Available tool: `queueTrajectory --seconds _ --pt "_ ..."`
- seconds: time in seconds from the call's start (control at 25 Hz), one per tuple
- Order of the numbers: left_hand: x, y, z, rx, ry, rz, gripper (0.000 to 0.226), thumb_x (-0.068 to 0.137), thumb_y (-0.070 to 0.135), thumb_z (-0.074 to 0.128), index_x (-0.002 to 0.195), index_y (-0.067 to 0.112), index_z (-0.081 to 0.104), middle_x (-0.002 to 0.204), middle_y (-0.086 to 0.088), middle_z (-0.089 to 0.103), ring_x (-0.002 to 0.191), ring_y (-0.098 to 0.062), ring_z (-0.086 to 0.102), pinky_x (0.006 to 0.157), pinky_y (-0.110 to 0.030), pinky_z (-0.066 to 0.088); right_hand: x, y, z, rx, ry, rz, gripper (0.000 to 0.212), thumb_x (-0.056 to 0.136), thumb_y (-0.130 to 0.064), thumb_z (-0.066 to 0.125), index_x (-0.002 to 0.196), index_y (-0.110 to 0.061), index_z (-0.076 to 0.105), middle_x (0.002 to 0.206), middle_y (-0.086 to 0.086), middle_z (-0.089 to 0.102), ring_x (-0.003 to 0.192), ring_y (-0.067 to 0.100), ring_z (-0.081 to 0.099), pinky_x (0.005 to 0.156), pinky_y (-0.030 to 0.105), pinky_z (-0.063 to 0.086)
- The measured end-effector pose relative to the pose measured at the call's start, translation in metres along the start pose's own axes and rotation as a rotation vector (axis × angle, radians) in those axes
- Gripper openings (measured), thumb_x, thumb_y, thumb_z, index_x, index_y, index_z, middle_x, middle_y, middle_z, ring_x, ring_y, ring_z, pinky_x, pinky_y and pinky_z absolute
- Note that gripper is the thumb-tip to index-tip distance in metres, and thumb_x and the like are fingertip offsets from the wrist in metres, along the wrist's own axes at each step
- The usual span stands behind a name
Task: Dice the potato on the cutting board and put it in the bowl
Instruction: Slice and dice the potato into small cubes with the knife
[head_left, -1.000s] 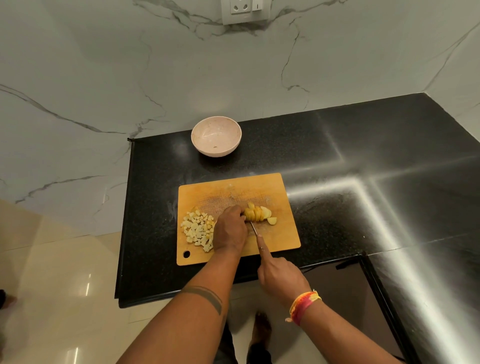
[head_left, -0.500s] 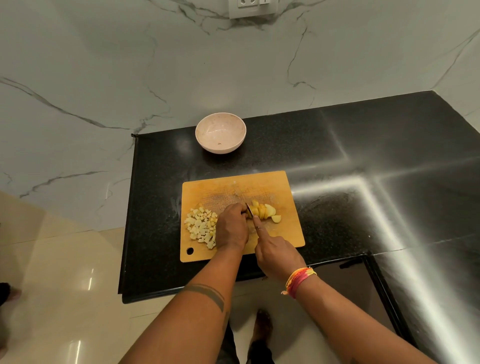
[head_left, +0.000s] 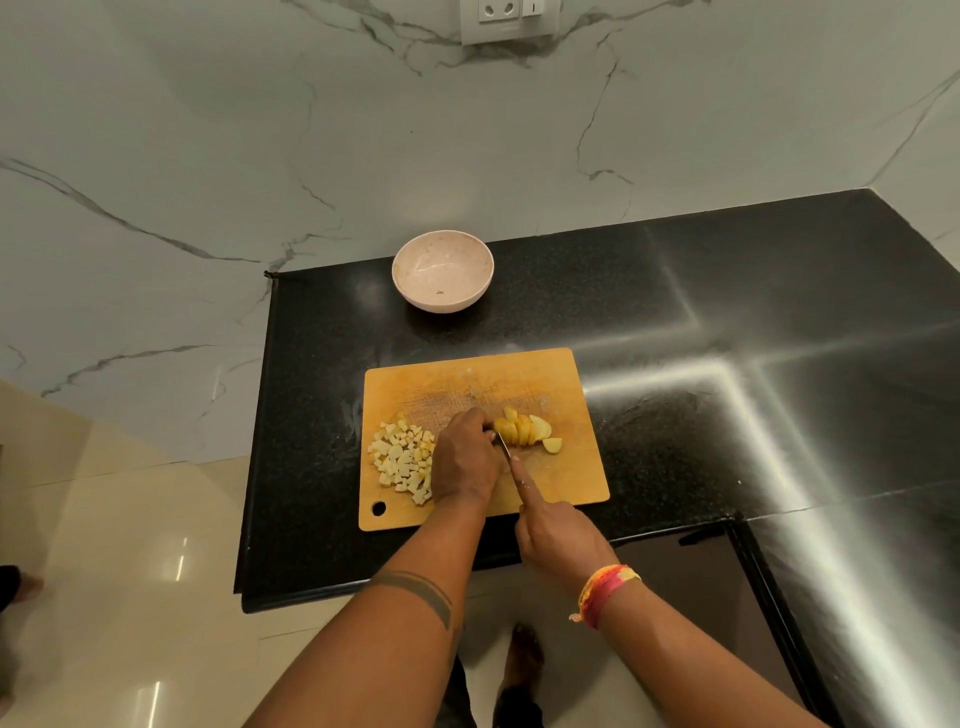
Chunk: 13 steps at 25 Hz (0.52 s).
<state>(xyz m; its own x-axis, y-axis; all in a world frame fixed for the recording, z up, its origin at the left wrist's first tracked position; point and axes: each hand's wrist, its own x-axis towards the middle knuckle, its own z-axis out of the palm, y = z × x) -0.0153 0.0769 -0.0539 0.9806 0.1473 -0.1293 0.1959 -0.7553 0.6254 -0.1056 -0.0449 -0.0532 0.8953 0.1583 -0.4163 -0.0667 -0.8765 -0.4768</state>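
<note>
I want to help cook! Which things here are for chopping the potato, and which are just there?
For the job:
- potato slices
- diced pieces
- knife, held by the right hand
- left hand, steadying the potato slices
- cutting board
- bowl

Just there:
- wall socket
- black counter

Both forearms reach forward. The left hand (head_left: 465, 457) is curled, knuckles up. The right hand (head_left: 556, 530) grips, forefinger extended.
</note>
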Motion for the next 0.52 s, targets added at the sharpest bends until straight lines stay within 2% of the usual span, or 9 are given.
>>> queueTrajectory --seconds 0.2,0.36,0.52 --pt "0.002 0.001 0.001 0.058 -0.052 0.058 0.019 0.097 0.014 0.057 0.113 0.020 0.065 0.116 0.001 0.060 0.104 -0.022 0.056 0.084 -0.037 0.050 -0.012 0.018 -0.003 -0.043 -0.016 0.007 0.077 0.103 -0.024 0.038 0.160 -0.038 -0.011 0.073 0.005 0.060 0.057 0.025 0.054 0.055 0.039 0.042" --pt "0.000 0.000 0.000 0.100 -0.106 0.127 0.030 0.099 0.018 0.058 0.128 0.018 0.062 0.129 0.000 0.055 0.121 -0.022 0.049 0.099 -0.036 0.046 -0.002 0.012 -0.009 -0.005 0.032 0.038 0.076 0.101 -0.023 0.039 0.161 -0.039 -0.005 0.069 0.005 0.056 0.053 0.024 0.049 0.055 0.041 0.042" --pt "-0.004 -0.003 -0.003 0.272 -0.168 0.213 0.026 0.101 0.023 0.054 0.125 0.017 0.060 0.125 -0.002 0.053 0.118 -0.023 0.044 0.095 -0.035 0.045 -0.007 0.008 -0.010 0.033 0.035 0.053 0.074 0.102 -0.023 0.038 0.162 -0.038 -0.001 0.067 0.003 0.054 0.054 0.023 0.050 0.056 0.043 0.045"
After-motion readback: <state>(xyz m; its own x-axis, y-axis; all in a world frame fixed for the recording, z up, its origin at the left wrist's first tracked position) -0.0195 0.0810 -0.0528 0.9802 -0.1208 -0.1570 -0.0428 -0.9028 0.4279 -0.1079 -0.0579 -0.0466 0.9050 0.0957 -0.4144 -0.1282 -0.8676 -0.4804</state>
